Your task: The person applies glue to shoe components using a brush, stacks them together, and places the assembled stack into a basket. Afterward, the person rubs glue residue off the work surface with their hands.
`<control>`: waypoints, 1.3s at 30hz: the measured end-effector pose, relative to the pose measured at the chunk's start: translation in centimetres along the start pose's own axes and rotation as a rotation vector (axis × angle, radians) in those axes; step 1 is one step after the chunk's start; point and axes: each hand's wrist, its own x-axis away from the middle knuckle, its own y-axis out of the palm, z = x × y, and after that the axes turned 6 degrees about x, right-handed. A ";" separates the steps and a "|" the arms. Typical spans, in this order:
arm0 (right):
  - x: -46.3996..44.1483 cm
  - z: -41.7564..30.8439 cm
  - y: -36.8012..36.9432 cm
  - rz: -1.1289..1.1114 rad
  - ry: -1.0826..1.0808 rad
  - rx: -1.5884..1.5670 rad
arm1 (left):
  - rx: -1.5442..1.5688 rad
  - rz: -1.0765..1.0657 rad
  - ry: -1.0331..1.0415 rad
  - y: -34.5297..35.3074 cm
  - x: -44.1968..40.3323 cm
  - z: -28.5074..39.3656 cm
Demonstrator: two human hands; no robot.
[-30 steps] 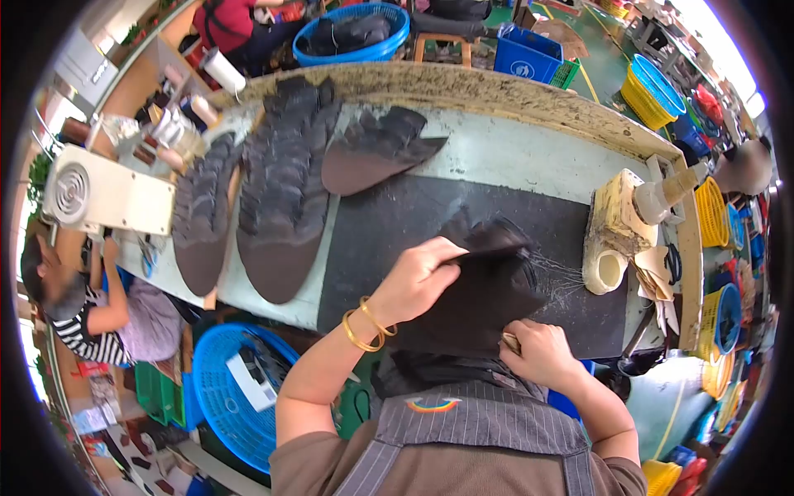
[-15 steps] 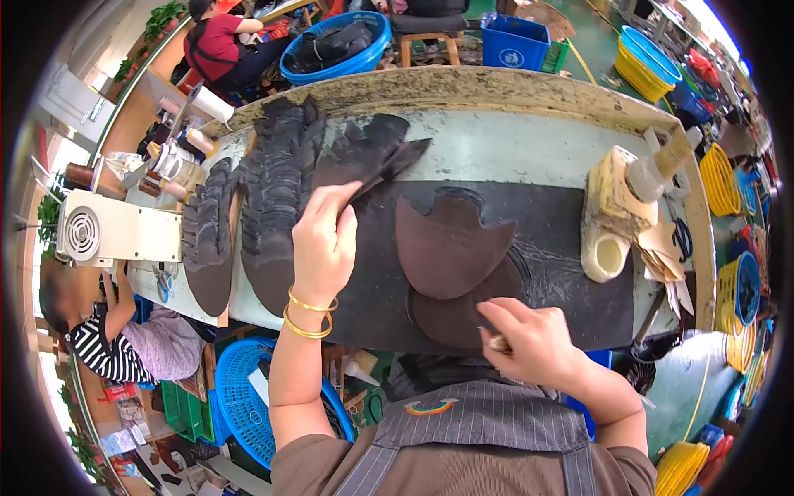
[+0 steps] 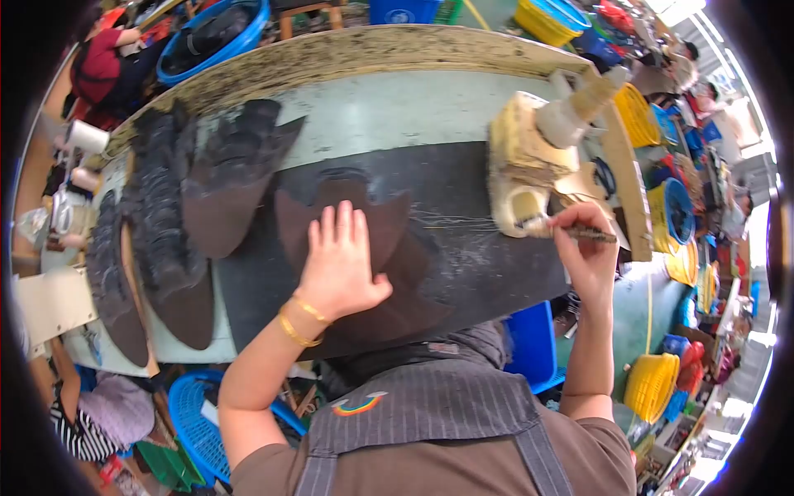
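My left hand (image 3: 341,264) lies flat, fingers spread, on a dark brown curved-edged piece (image 3: 385,227) that looks like a shoe upper part. Another such piece (image 3: 413,293) pokes out beneath it, and both rest on a black mat (image 3: 455,178). My right hand (image 3: 589,256) pinches a brush (image 3: 595,236) with a stained handle. The brush tip is at the mouth of a crusted yellowish pot (image 3: 529,202), though whether it dips inside I cannot tell. Overlapping brown pieces (image 3: 227,198) form a stack left of my left hand.
Two long rows of overlapped pieces (image 3: 169,248) lie farther left, beside a wooden strip (image 3: 136,281). A stained raised rim (image 3: 347,54) borders the table's back. Near my body stand a blue basket (image 3: 194,422) and a blue bin (image 3: 533,343). Other people sit at left.
My left hand has gone from the dark piece at the stack to lying on the brown piece on the mat. The right hand has moved right with the brush to the pot. The view has shifted.
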 end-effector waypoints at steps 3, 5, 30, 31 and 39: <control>-1.4 1.9 -2.3 0.006 0.181 -0.008 | 0.107 0.063 -0.016 1.6 0.1 -1.3; -2.1 4.6 -2.2 0.006 0.204 0.025 | 0.421 0.110 -0.125 -0.9 0.3 -1.6; -6.7 1.0 13.5 -0.518 0.058 0.071 | 0.317 -0.044 0.325 0.6 4.1 1.8; -6.6 0.6 14.2 -0.497 0.097 -0.032 | 0.314 -0.059 0.330 0.7 3.9 1.6; -7.9 1.4 15.9 -0.536 0.063 0.167 | 0.333 -0.030 0.369 1.1 3.5 0.6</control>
